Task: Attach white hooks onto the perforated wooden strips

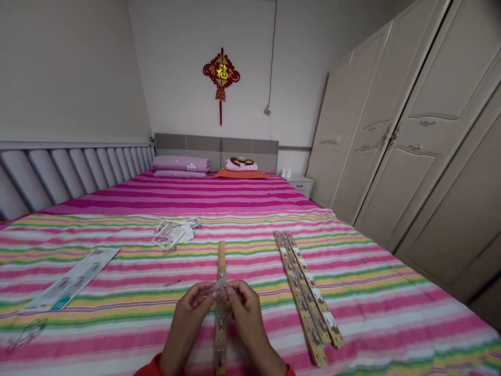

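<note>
A narrow wooden hook rail (222,250) with metal hooks along it lies lengthwise on the striped sheet in front of me. Over it, my left hand (191,310) and my right hand (246,309) meet from either side, fingers curled and thumbs pinching. Between the fingertips is a small piece of translucent plastic (219,283); its exact kind is unclear. To the right of my hands, several similar hook rails (303,297) lie side by side, with white pieces on some hooks.
A long printed packaging card (74,282) lies at the left, near a crumpled clear wrapper (28,334). Small plastic packets (176,233) are piled farther back. A small metal piece (173,285) rests left of the rail. Folded bedding (180,164) sits by the headboard; wardrobes (391,130) stand right.
</note>
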Motion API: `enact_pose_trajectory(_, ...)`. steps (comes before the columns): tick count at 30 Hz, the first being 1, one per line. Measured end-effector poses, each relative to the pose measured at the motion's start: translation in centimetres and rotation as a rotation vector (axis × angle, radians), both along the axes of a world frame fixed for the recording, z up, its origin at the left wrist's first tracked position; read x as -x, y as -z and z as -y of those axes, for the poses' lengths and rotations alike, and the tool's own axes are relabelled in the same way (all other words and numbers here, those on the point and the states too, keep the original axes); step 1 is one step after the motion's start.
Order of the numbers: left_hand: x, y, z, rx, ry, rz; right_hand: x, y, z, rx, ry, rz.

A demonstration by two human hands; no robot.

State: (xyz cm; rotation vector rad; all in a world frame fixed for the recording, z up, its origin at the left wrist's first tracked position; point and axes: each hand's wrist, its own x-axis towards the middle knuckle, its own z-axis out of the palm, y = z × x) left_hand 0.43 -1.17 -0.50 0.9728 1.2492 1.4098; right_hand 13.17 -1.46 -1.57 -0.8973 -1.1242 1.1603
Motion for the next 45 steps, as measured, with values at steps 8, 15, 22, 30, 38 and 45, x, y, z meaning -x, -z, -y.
enact_pose_trajectory(8,0.2,-1.8,1.0,0.082,0.052,0.265,0.1,0.5,0.5,-0.051,-0.028,-0.020)
enact_pose_trajectory(15,0.0,-1.8,1.4,0.089,0.081,0.380,0.4,1.2,0.2,0.022,-0.036,-0.060)
enact_pose_trajectory(22,0.2,-1.3,1.0,0.033,0.143,0.257,0.0,0.7,0.2,0.163,-0.189,-0.272)
enact_pose_trajectory(30,0.3,-0.4,0.3,0.007,0.175,0.310,0.5,1.1,0.1,0.502,-0.452,-0.762)
enact_pose_trajectory(38,0.1,-0.1,-1.2,-0.028,0.147,0.259,0.1,2.1,-0.8,0.659,-0.638,-0.788)
enact_pose_trajectory(45,0.6,0.2,-4.0,0.014,0.044,0.269,-0.5,2.3,-3.3,0.396,-0.152,-0.315)
